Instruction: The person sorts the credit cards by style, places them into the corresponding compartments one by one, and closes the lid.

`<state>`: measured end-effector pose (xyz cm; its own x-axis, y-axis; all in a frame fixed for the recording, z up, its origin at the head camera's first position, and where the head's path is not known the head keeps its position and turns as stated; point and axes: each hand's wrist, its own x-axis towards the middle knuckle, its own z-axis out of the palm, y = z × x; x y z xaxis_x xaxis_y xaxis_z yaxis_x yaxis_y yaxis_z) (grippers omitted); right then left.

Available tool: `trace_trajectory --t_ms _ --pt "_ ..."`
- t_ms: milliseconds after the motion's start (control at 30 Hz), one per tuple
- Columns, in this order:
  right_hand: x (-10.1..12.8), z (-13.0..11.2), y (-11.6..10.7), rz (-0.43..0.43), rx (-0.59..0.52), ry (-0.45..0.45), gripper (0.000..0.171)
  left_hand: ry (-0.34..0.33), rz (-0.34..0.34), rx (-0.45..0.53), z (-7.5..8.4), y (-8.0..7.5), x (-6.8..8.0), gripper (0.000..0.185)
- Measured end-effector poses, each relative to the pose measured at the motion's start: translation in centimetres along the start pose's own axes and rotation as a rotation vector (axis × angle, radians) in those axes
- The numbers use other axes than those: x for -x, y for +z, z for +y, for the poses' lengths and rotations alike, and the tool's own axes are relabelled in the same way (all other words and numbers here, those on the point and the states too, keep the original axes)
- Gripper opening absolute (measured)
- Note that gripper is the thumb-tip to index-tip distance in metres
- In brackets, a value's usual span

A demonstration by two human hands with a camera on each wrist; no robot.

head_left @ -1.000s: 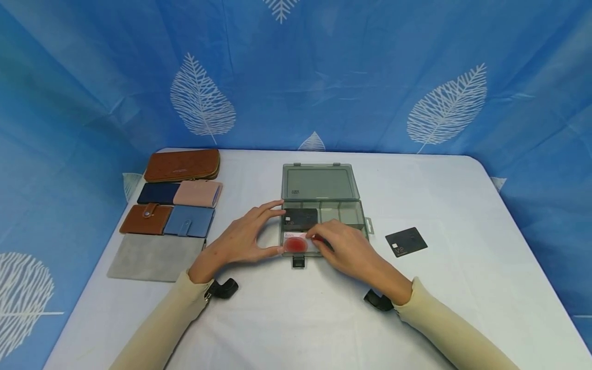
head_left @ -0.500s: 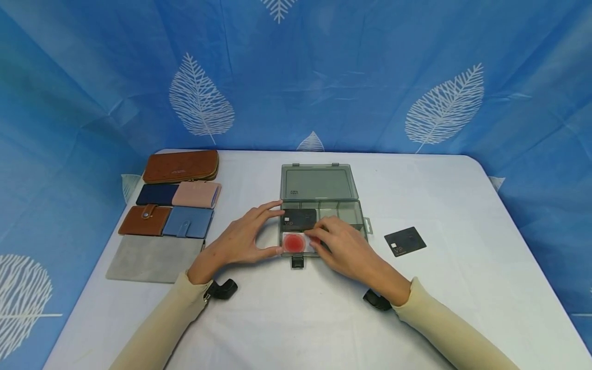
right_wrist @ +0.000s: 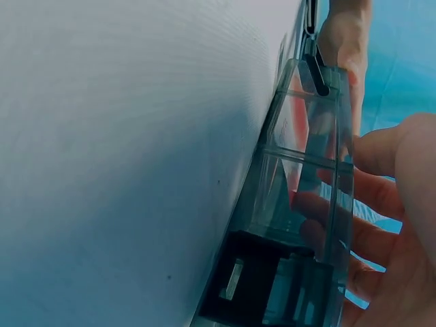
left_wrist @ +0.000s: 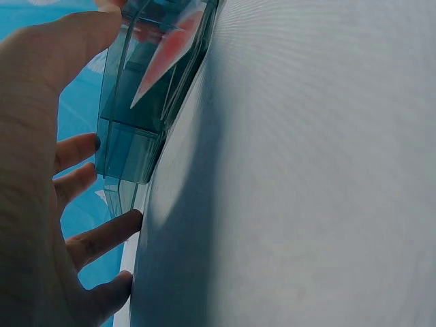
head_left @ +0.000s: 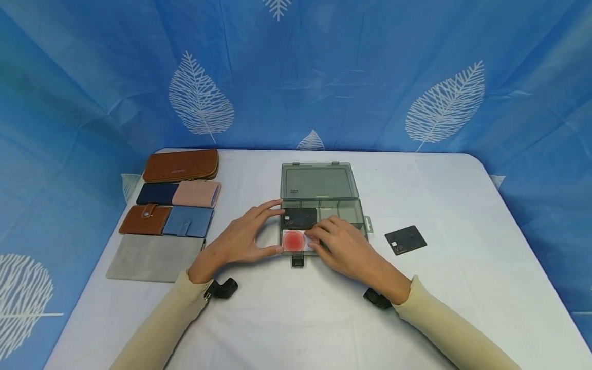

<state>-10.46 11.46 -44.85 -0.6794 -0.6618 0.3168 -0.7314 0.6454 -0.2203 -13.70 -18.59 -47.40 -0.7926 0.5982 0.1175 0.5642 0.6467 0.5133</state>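
Note:
A translucent green divided plastic box [head_left: 320, 182] lies with its lid folded back. A white card with a red circle [head_left: 293, 240] sits at its front left compartment, and my right hand [head_left: 344, 246] pinches this card by its right end. In the left wrist view the card [left_wrist: 167, 58] stands tilted inside the box. My left hand [head_left: 240, 239] lies at the box's left side, fingers spread, thumb at the front corner and fingertips at the rear one. Behind the white card, a black VIP card [head_left: 299, 218] rests in the box.
Another black VIP card [head_left: 406, 240] lies right of the box. At the left are a brown zip wallet [head_left: 181, 165], a navy wallet [head_left: 156, 193], a pink one [head_left: 196, 193], a brown snap wallet [head_left: 145, 219], a blue one [head_left: 188, 221] and a grey pouch [head_left: 154, 257].
The white card has shifted slightly left and changed its tilt in my right hand, its red circle now looking lighter. My left hand has stayed at the box.

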Motion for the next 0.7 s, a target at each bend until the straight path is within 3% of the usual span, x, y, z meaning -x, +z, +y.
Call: trace_trajectory --t_ms 233,500,700 --pt "0.1 0.7 -1.2 -0.020 -0.058 0.050 0.023 0.007 -0.008 -0.008 0.1 -0.2 -0.2 0.090" --pt "1.9 4.3 -4.8 0.087 -0.154 0.060 0.037 0.027 0.007 -0.012 0.3 -0.5 -0.2 0.090" --pt "4.8 8.4 -6.9 0.004 -0.216 0.181 0.038 0.022 0.003 -0.012 0.2 -0.5 -0.2 0.090"
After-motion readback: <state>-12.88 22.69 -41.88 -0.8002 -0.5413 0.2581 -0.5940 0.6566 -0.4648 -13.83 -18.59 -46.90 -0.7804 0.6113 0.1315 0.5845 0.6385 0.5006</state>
